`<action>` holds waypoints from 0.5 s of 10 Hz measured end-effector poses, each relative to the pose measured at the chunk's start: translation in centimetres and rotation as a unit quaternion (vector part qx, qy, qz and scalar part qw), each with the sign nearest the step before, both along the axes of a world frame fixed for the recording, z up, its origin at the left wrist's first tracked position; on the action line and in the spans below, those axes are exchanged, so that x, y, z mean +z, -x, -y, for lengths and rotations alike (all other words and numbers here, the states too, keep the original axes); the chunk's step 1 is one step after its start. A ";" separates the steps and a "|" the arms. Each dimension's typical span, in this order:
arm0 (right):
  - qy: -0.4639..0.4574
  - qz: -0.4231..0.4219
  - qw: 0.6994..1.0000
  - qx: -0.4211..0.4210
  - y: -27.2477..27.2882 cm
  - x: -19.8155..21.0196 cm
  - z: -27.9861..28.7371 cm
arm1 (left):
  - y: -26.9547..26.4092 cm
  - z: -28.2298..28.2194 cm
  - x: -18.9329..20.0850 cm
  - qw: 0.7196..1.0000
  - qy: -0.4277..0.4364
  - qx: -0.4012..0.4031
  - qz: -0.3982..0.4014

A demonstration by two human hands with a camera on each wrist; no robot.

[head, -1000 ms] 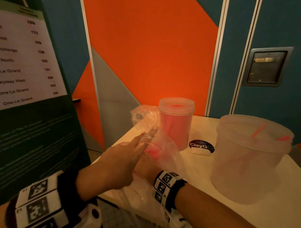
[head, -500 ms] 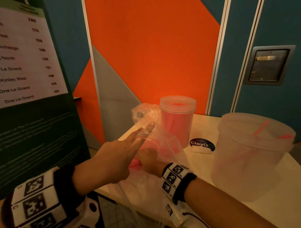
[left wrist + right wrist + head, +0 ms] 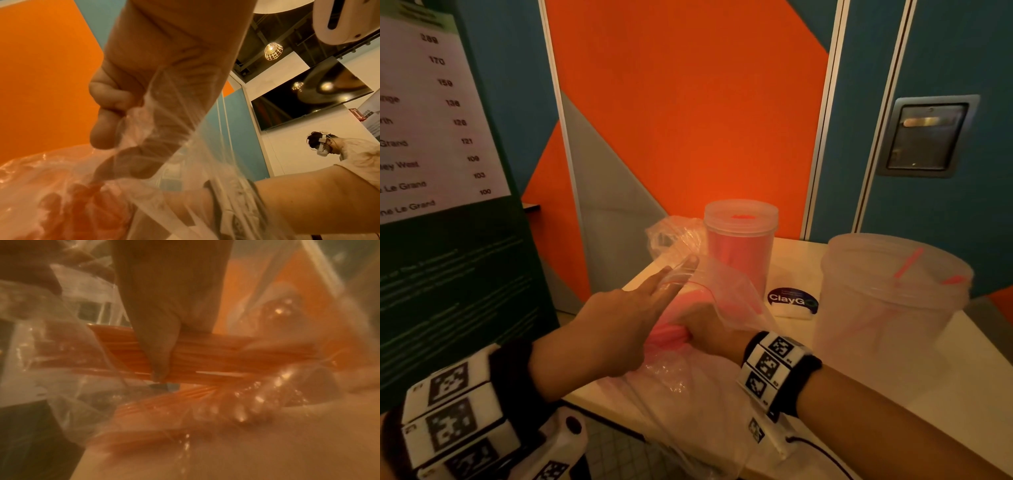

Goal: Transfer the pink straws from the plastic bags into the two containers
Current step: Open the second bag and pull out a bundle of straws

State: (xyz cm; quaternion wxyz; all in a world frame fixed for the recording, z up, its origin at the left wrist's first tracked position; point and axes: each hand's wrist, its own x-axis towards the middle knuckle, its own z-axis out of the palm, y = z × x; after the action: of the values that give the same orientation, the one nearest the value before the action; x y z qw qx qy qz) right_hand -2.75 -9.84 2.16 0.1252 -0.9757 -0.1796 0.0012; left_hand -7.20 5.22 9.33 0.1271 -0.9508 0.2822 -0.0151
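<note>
A: Pink straws are sitting bunched inside the plastic bag at the near edge of the table; the wide container is holding only a few, the narrow container behind looks packed.

B: And the hands?

A: The right hand is reaching into the bag, thumb and fingers wrapping the bundle's middle. The left hand is pinching the bag's rim, two fingers lying straight along it.

B: Handling?

A: They are probably feeling light, slick and crushable, so gripping mid-bundle is likely keeping them square. The film is going limp, and the wrist view is blurring, so I cannot tell how many are staying loose.
</note>
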 end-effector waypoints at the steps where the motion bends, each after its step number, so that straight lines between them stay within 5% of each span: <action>1: -0.036 0.006 0.999 -0.014 -1.4 -1.6 0.7 | -0.3 -0.3 -0.5 0.999 -0.015 -0.006 0.033; 2: -0.115 0.066 0.991 0.002 -1.0 -1.1 1.4 | -0.4 -0.7 -0.6 0.999 -0.008 -0.008 0.050; 3: -0.069 0.074 0.995 0.024 0.6 1.1 2.0 | -0.9 -0.9 -0.7 0.997 -0.043 -0.008 0.060; 5: -0.134 -0.112 0.984 0.030 2.8 3.5 3.6 | -3.6 -1.8 -1.4 0.996 -0.011 0.042 0.083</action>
State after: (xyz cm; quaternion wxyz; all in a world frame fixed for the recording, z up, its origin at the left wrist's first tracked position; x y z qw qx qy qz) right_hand -5.56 -13.41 5.64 0.2741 -0.9380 -0.1923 0.0902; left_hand -3.57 6.99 7.89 0.1609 -0.9558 0.2308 -0.0851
